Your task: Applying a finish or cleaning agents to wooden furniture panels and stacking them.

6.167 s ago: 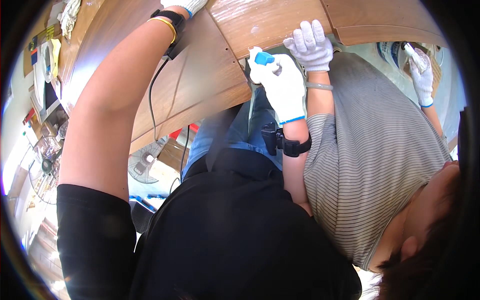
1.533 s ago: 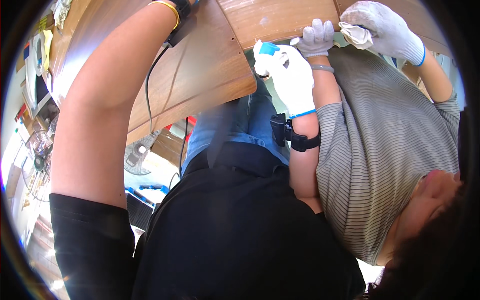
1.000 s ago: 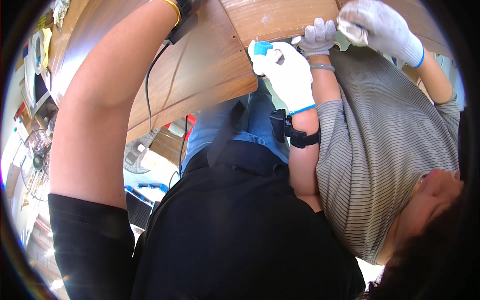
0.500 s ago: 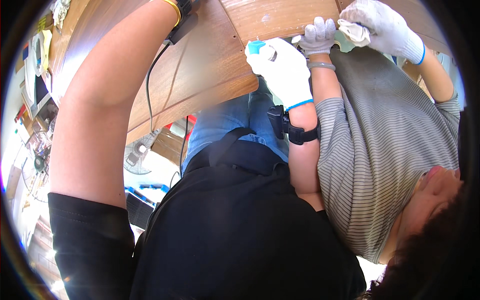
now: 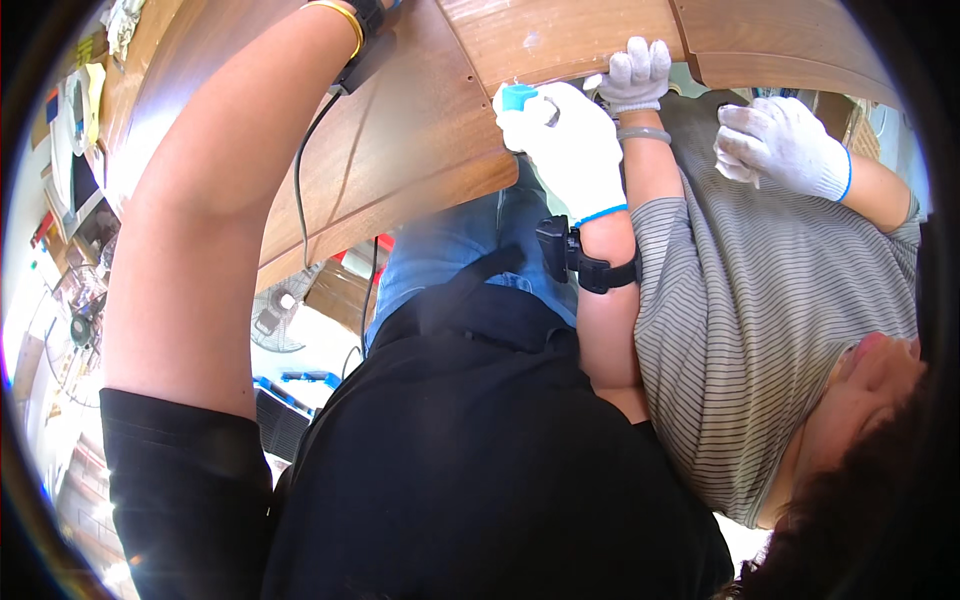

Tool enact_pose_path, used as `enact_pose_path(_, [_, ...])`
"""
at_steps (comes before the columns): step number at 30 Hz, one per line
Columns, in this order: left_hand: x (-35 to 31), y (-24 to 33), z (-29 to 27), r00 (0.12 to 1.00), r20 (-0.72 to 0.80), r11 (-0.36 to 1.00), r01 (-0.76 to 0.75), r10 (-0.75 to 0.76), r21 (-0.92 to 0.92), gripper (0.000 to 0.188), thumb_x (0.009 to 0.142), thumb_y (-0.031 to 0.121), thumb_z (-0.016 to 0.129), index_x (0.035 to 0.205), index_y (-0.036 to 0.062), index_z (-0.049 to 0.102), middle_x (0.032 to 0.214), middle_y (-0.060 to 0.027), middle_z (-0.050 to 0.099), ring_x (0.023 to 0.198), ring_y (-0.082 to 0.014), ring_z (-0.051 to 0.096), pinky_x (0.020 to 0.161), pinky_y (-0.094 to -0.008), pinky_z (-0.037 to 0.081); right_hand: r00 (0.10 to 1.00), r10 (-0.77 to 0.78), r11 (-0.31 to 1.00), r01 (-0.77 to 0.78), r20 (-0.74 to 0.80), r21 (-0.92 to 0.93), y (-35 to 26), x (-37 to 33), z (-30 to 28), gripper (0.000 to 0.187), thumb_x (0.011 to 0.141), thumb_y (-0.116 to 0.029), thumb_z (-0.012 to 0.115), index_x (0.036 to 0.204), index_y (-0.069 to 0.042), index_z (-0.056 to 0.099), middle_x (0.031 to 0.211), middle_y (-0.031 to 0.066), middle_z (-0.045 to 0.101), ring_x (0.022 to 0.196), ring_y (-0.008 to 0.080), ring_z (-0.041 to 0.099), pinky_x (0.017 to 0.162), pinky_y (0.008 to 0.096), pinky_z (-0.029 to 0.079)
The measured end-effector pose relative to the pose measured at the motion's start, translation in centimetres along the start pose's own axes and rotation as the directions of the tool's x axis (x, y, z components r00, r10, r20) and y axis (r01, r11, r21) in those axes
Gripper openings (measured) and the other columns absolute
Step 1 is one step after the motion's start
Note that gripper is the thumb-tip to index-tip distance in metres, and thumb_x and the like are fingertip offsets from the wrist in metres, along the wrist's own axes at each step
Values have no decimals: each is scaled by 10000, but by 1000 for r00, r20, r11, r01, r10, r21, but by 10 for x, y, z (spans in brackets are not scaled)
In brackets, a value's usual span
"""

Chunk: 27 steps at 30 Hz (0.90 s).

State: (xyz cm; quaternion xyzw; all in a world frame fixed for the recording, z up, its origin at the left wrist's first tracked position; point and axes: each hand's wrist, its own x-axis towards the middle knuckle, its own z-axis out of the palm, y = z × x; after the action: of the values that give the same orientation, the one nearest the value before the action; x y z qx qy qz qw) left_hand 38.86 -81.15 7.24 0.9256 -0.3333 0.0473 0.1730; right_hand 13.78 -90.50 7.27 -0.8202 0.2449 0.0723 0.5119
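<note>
My right hand [image 5: 565,140] wears a white knit glove with a blue cuff edge and is closed at the near edge of a wooden panel [image 5: 400,130]. Between its thumb and fingers sits a small blue block-shaped piece [image 5: 519,97]; its exact kind does not show. My left forearm [image 5: 215,200] reaches up over the wood to the top edge of the picture. A yellow band and a black strapped device [image 5: 365,20] circle that wrist, while the hand itself lies beyond the frame.
Close on my right, a co-worker in a striped shirt has one gloved hand [image 5: 637,75] at the panel's edge and another gloved hand [image 5: 785,150] holding white cloth. A black cable [image 5: 299,180] hangs from my left wrist. Fans [image 5: 280,310] stand beyond the panel at left.
The co-worker's hand with the white cloth has moved down and right, away from the wood, uncovering the panel's edge there. My own hands have barely shifted.
</note>
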Motion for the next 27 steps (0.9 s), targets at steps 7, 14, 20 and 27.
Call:
enact_pose_path(7, [0,-2,-1,1000,-8,1000,-6,6,2,376,917,280,535,1235,101,622,1305,-164,603,1249,-362,533,1122,-604,294,993,-95,994,90,-67,-64,7,-2,-6,259,840,-259,708,960,-31,679,853,115,697,807,281,675,724,378,534])
enact_pose_path(14, [-1,-4,1,1000,2,1000,-22,22,18,359,922,295,531,1202,94,632,1269,-173,617,1210,-372,554,1109,-605,306,988,-151,985,148,-27,-92,15,-9,4,217,877,-230,665,962,-31,674,850,109,703,750,237,674,695,338,534])
enact_pose_path(20, [1,-6,1,1000,-5,1000,-15,15,7,350,917,283,525,1188,90,636,1242,-179,628,1192,-377,562,1103,-604,313,979,-45,967,93,-198,239,2,-6,3,276,791,-258,789,883,-36,653,720,63,658,677,173,629,644,300,516])
enact_pose_path(27, [4,0,-3,1000,-13,1000,-3,2,-25,359,908,276,538,1205,95,629,1238,-188,628,1173,-395,571,1104,-599,319,987,10,943,45,-162,330,11,-6,3,274,791,-237,803,899,-41,646,743,64,664,671,162,629,653,295,520])
